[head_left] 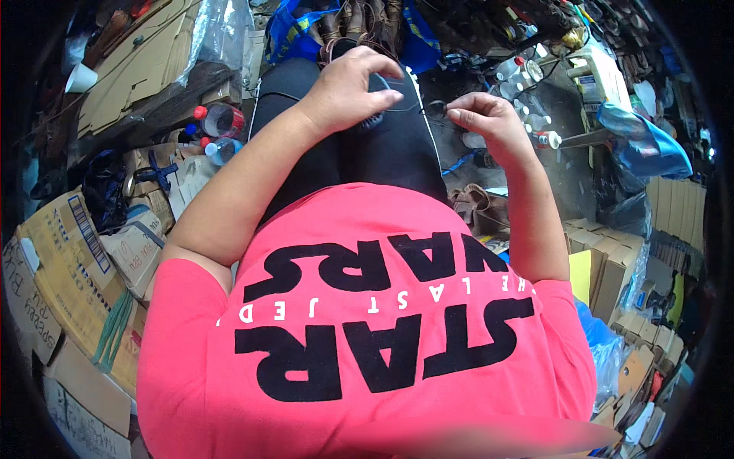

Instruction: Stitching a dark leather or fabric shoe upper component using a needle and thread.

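My left hand (348, 88) is over my dark-trousered lap, thumb and forefinger apart with a gap between them; its other fingers are partly hidden. Under its thumb sits a small dark ridged or coiled item (372, 121), too unclear to name. A thin pale line like a thread runs across the trousers beside it. To the right, my right hand (489, 118) is closed in a pinch on a black cord-like piece (436, 108), held just off my thigh. Past the left hand, brown leather footwear (359, 21) stands on blue material at the far end of my legs.
Plastic bottles lie on both sides, including a red-capped bottle (220, 119) at left and several at right. Cardboard boxes (69, 237) crowd the left; stacked cartons (612, 252) and a blue plastic bag (646, 145) are at right. A white cup (80, 78) sits far left.
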{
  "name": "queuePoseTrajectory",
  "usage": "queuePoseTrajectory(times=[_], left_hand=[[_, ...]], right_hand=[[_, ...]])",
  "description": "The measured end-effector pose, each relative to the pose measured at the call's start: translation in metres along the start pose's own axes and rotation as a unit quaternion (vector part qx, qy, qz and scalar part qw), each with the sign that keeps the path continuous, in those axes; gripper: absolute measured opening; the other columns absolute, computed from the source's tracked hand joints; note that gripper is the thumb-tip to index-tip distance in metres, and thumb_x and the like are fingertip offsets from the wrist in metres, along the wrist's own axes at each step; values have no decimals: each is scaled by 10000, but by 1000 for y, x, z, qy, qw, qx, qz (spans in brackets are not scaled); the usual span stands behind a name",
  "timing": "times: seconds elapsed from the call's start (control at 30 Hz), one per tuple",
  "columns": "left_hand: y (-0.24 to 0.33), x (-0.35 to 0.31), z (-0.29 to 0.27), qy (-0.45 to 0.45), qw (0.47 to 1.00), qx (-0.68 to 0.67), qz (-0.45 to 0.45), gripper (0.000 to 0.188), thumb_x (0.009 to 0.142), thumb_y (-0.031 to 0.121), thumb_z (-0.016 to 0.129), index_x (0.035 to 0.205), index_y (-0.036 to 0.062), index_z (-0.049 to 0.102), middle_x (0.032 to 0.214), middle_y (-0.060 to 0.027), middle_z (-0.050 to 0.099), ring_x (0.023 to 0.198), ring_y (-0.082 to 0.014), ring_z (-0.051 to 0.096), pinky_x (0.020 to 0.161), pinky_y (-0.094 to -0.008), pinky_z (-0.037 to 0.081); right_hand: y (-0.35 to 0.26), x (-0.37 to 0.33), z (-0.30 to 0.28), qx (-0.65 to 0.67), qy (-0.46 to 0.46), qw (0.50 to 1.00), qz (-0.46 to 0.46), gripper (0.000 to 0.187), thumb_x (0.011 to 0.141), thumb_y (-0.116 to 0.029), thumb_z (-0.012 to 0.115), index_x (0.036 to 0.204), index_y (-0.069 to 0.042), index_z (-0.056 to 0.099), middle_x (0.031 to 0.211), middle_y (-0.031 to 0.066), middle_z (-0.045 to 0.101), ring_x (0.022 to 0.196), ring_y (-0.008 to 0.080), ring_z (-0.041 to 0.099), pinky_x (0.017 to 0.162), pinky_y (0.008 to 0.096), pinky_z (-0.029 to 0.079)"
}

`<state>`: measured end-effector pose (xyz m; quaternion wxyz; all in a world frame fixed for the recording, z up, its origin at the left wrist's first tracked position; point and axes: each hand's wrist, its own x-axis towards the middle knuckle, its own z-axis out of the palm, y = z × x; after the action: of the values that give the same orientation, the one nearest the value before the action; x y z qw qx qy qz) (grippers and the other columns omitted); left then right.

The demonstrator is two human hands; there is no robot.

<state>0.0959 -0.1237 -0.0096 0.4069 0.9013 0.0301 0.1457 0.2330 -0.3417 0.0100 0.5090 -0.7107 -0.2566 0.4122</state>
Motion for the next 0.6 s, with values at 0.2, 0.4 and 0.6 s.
queuePoseTrajectory(times=[0.2,0.4,0.6], left_hand=[[12,12,0,-28,999,-3,43,219,732,175,722,893,49,644,928,-85,611,931,-235,589,845,-316,444],[-24,8,-14,-133,990,-28,-26,209,755,212,708,875,43,681,871,-109,659,859,-235,632,791,-324,482],[-33,12,-16,-254,958,-81,-104,207,803,172,685,914,-1,660,891,-54,634,887,-125,582,817,-276,451]], right_hand=[[16,-12,-29,-297,103,949,13,275,780,-153,717,1014,-41,624,742,15,593,718,100,551,676,225,447],[44,-23,-55,-400,96,905,-112,366,781,44,542,1127,-54,615,894,91,526,795,193,548,745,304,499],[11,14,27,-296,44,927,-227,247,804,82,564,983,-56,664,874,53,559,803,143,577,723,250,468]])
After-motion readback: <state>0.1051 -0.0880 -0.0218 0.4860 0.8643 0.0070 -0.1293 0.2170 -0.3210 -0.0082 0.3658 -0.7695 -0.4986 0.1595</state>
